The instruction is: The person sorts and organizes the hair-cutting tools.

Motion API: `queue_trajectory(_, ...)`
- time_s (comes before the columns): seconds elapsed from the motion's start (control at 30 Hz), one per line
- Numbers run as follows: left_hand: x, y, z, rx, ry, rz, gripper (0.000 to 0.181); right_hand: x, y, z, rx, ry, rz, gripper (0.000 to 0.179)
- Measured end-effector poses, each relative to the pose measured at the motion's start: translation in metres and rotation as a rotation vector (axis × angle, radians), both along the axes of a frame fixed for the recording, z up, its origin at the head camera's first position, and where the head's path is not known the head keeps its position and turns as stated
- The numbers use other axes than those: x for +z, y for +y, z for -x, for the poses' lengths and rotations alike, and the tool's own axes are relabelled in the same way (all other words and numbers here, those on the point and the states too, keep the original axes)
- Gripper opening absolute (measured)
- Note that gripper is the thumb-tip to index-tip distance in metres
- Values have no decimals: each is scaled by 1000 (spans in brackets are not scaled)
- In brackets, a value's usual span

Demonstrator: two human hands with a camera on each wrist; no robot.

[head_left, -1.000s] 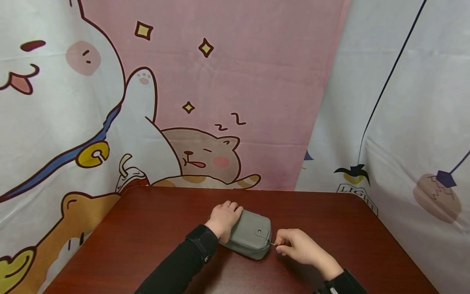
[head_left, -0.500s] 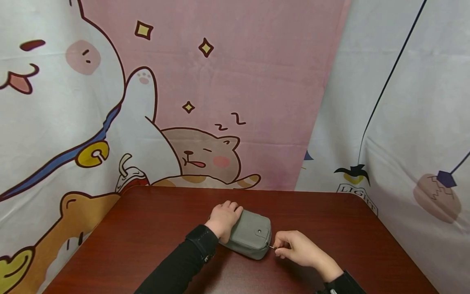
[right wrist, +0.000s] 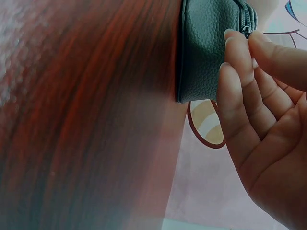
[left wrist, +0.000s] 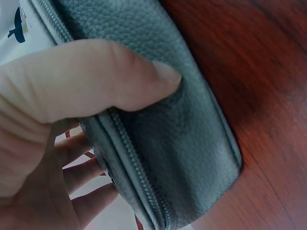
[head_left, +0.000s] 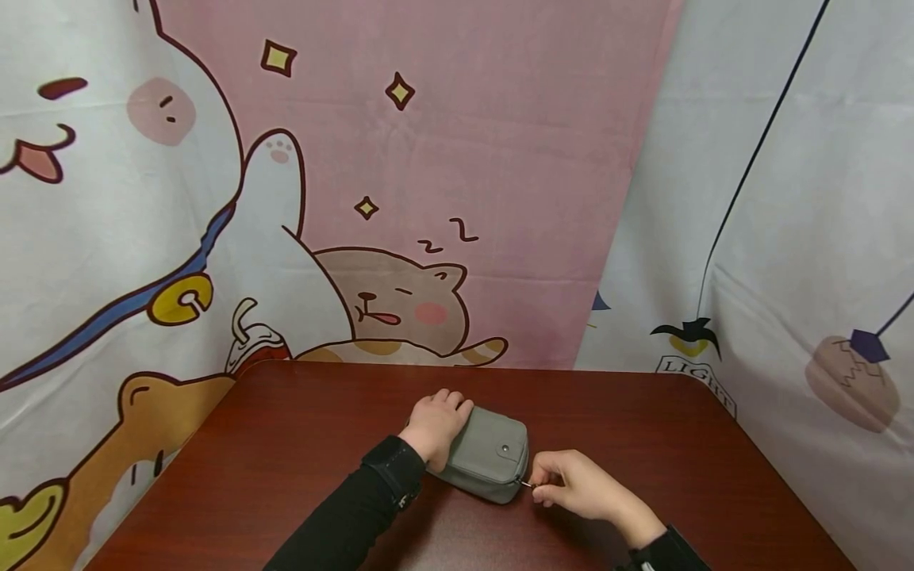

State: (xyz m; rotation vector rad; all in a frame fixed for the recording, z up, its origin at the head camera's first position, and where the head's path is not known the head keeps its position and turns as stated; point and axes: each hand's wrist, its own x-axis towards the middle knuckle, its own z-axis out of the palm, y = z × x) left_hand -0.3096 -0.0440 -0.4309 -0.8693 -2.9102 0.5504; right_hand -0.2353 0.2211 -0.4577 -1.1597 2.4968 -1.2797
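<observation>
A grey-green zippered pouch (head_left: 489,452) of pebbled leather, with a snap stud on its top, lies on the table. My left hand (head_left: 434,428) grips its left end; in the left wrist view the thumb (left wrist: 120,76) presses on the side below the zipper (left wrist: 139,172), fingers over the far side. At the pouch's near right corner my right hand (head_left: 574,482) pinches the small metal zipper pull (head_left: 527,484) between thumb and forefinger. The right wrist view shows the zipper slider (right wrist: 246,31) right at those fingertips. The zipper's teeth look closed along the stretch near my left thumb.
The reddish-brown wooden table (head_left: 321,412) extends around the pouch on all sides. Behind it hangs a cloth backdrop (head_left: 500,159) with cartoon animals, in pink and white.
My right hand has shifted slightly toward me and to the left, with the zipper pull still pinched, moving it around the pouch's corner. The left hand and pouch stay nearly in place.
</observation>
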Motion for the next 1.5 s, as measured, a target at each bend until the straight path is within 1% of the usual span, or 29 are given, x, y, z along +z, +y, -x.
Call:
queue_trajectory(0.23, -1, 0, 2, 7, -6, 10, 106, 1, -1, 0, 4, 1, 4, 14)
queue_trajectory(0.43, -1, 1, 3, 8, -16, 4, 107, 2, -4, -3, 25, -7, 8, 13)
queue_trajectory(0.7, -4, 1, 5, 8, -12, 6, 109, -3, -7, -2, 37, -22, 35, 11)
queue_trajectory(0.9, -3, 0, 4, 8, -13, -5, 108, -2, -12, -2, 47, 11, 38, 14)
queue_trajectory(1.07, -2, 0, 3, -4, -11, -20, 107, 0, -16, -4, 60, 25, 25, 14)
queue_trajectory(1.27, -2, -2, 3, 0, -11, -35, 107, 2, -18, -4, 64, 47, 11, 14)
queue_trajectory(1.5, -4, -2, 2, 12, -21, -67, 107, 1, -16, -3, 45, 49, -2, 12)
